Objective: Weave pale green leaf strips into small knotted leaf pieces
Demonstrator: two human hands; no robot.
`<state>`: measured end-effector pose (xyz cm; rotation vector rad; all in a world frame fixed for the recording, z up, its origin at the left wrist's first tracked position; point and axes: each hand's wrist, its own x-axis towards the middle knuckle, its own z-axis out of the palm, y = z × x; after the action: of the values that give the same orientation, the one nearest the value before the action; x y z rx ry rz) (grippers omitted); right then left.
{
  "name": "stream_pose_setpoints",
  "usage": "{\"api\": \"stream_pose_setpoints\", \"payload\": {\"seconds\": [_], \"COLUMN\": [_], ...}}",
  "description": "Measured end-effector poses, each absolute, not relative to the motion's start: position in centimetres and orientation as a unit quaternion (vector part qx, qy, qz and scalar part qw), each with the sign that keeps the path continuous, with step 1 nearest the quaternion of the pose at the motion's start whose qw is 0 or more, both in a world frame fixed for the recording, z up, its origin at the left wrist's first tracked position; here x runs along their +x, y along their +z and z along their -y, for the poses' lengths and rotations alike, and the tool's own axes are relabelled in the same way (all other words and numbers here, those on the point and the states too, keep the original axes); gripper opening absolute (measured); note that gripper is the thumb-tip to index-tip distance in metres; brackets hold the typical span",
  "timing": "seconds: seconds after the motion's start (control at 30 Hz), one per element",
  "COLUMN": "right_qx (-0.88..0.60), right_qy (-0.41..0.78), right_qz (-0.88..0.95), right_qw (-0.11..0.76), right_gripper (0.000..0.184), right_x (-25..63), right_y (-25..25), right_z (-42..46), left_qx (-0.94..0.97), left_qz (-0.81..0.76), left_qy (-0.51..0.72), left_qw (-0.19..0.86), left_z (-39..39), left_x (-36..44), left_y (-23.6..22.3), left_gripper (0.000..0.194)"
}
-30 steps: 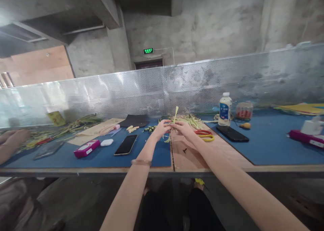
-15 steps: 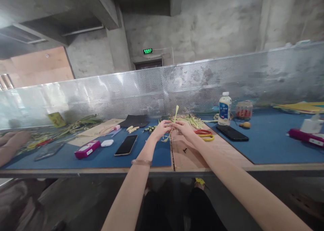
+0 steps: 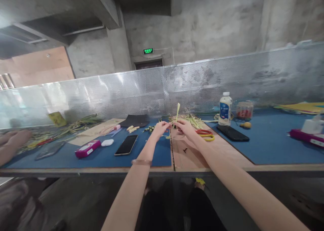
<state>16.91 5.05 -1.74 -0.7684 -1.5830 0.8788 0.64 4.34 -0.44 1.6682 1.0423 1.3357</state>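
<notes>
My left hand (image 3: 159, 128) and my right hand (image 3: 183, 126) meet over the middle of the bench, both pinched on a pale green leaf strip (image 3: 177, 111) whose free end stands upright between them. A pile of similar green strips (image 3: 191, 120) lies just behind my right hand. Red and yellow scissors (image 3: 205, 134) rest on the brown board (image 3: 187, 153) right of my right hand. A black phone (image 3: 126, 144) lies on the blue mat (image 3: 101, 156) left of my left hand.
A white bottle (image 3: 224, 109), a second black phone (image 3: 232, 132) and a clear jar (image 3: 244, 110) stand at the right. A pink box (image 3: 87, 148) and white earbud case (image 3: 107, 142) lie left. Another person's hand (image 3: 15, 138) rests at far left. A perforated metal screen (image 3: 162, 89) backs the bench.
My hands have drawn slightly further apart and the upright end of the strip has shifted a little to the right and stands straighter.
</notes>
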Motion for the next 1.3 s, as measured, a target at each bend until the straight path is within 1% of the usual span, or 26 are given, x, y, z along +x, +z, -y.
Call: {"api": "stream_pose_setpoints", "payload": {"seconds": [0.13,0.37,0.53,0.77,0.97,1.17,1.3], "right_qx": [-0.342,-0.352,-0.344,-0.330,-0.314,-0.308,-0.301], "right_qy": [0.357,0.348,0.357,0.377,0.389,0.392,0.390], "right_qz": [0.679,0.690,0.695,0.694,0.699,0.711,0.727], "right_qw": [0.543,0.528,0.521,0.518,0.511,0.496,0.478], "right_gripper": [0.023,0.021,0.020,0.024,0.031,0.029,0.039], "right_x": [17.0,17.0,16.8,16.7,16.7,16.7,16.7], "right_y": [-1.9,-1.9,-1.7,-1.8,-1.7,-1.8,-1.9], "right_z": [-5.5,-5.6,-5.1,-5.1,-4.9,-4.9,-5.0], "left_qx": [0.663,0.692,0.666,0.640,0.646,0.635,0.623], "left_qz": [-0.408,-0.369,-0.377,-0.415,-0.402,-0.398,-0.396], "left_qy": [0.514,0.460,0.483,0.520,0.526,0.527,0.526], "left_qw": [0.360,0.417,0.425,0.384,0.381,0.400,0.422], "left_z": [-4.2,-3.3,-3.5,-4.1,-4.0,-4.0,-4.0], "left_x": [0.3,0.6,0.6,0.4,0.4,0.4,0.5], "left_y": [-0.4,-0.4,-0.5,-0.7,-0.7,-0.7,-0.8], "left_gripper": [0.020,0.024,0.025,0.021,0.021,0.017,0.019]}}
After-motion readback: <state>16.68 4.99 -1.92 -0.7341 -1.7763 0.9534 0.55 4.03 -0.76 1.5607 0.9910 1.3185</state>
